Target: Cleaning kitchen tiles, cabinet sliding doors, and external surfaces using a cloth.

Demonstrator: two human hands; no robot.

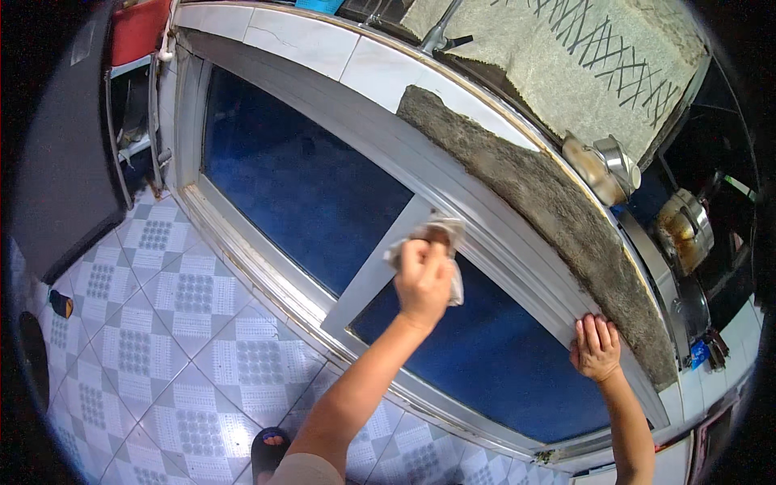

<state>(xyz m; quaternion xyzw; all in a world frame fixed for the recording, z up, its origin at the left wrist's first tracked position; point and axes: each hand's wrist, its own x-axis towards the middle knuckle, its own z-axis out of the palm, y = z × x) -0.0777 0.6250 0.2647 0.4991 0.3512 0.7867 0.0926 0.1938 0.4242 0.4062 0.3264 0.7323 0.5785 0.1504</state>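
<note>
My left hand point(420, 285) grips a bunched, pale cloth point(456, 284) with a darker patch. It presses the cloth near the top of the upright frame strip point(370, 273) between two dark blue cabinet door panels. Farther right, the fingers of my right hand point(596, 347) lie flat on the top rail point(545, 285) of the cabinet frame, with nothing in them. The left panel point(291, 176) and the right panel point(485, 351) look smooth and glossy. Above the rail, bare rough cement point(521, 163) shows where tiles have come away.
On the counter are a faucet point(438, 37), a light sheet with dark crossed lines point(582, 54), metal pots point(688, 227) and a stove edge point(658, 273). A shelf rack point(130, 121) with a red basin point(139, 30) stands left. Patterned tiles point(194, 339) cover the floor.
</note>
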